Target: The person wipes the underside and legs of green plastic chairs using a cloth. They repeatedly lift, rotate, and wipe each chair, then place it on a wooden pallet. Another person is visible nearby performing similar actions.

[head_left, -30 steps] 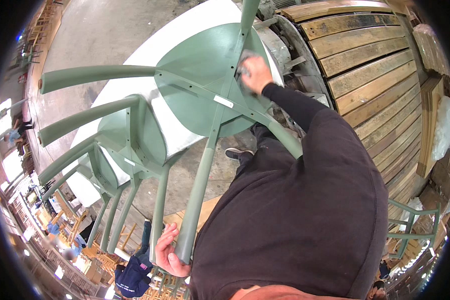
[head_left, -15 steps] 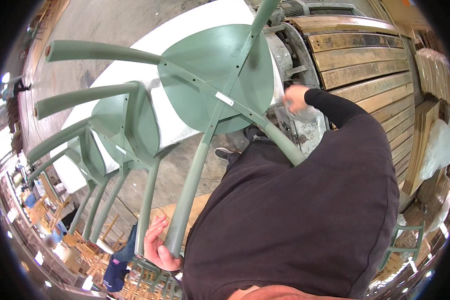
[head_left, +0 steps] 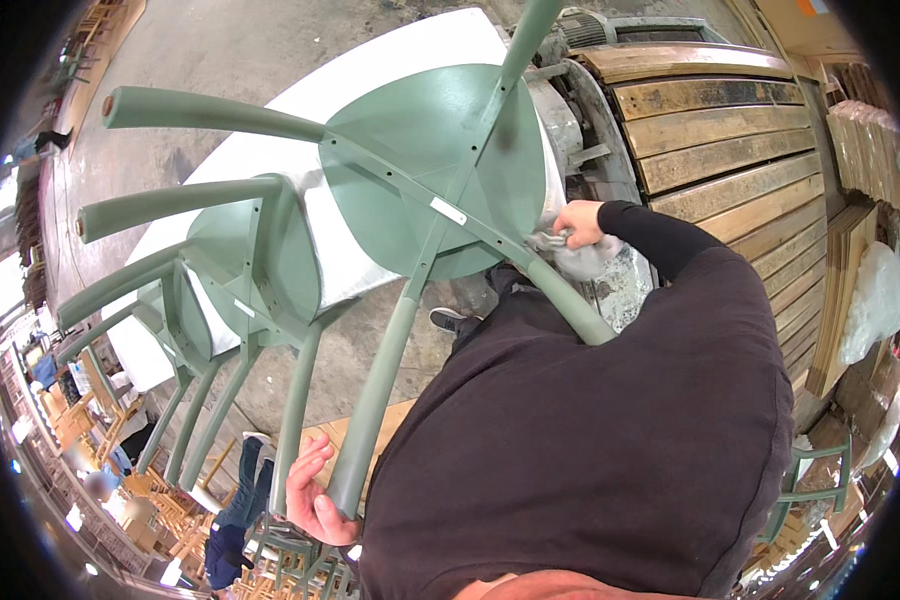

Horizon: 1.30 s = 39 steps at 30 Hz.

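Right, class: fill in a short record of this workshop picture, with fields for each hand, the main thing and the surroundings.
Left hand: grips the end of a leg of the green chair
Right hand: presses a grey cloth to another leg near the seat
Chair: upturned on a white table, legs outward
Beside it: more green chairs, also upturned
To the right: wooden planks

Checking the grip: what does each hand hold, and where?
Left hand grips the green chair by a leg's end; right hand presses a grey cloth against another leg.

Right hand (head_left: 578, 222) rubs upturned green chair (head_left: 430, 170); left hand (head_left: 315, 495) steadies its leg (head_left: 375, 400).
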Tool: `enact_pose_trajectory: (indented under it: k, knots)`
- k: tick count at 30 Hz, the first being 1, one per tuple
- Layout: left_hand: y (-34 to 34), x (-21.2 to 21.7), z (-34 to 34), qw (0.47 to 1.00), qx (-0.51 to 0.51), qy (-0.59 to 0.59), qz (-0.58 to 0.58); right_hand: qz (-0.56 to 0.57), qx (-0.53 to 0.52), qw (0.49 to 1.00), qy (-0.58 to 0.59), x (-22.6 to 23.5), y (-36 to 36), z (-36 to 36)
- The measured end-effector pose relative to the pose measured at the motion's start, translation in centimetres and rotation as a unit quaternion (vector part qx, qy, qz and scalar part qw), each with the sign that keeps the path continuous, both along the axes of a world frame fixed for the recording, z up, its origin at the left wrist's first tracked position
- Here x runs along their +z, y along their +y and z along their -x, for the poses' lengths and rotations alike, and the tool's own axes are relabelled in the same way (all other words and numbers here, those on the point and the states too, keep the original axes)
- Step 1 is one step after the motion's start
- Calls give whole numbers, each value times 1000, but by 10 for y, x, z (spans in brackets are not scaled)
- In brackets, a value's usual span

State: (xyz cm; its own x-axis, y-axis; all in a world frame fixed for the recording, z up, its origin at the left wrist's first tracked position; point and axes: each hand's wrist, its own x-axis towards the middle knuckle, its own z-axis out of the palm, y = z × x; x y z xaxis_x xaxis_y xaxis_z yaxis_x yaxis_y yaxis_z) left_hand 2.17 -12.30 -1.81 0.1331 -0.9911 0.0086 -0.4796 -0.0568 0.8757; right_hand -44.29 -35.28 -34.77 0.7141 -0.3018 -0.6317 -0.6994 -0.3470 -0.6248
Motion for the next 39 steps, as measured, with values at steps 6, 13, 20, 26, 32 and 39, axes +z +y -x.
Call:
enact_pose_trajectory:
  k: [6, 13, 20, 26, 32, 39]
  knots:
    - [-3, 1, 7, 999, 32, -1, -10, 327, -313, 868, -206, -15, 19, -56]
    - [1, -2, 4, 999, 44, -12, -19, 477, -459, 748, 48, -58, -79, -80]
    - [0, -3, 4, 999, 46, -15, -20, 458, -364, 811, 18, -52, -37, -75]
    - [3, 0, 8, 998, 61, -3, -16, 355, -281, 887, -92, -44, 23, -64]
    - [3, -4, 6, 999, 48, -1, -13, 444, -484, 751, 69, -41, -162, -52]
    - [5, -4, 10, 998, 58, 13, 1, 305, -181, 935, -3, -39, 22, -80]
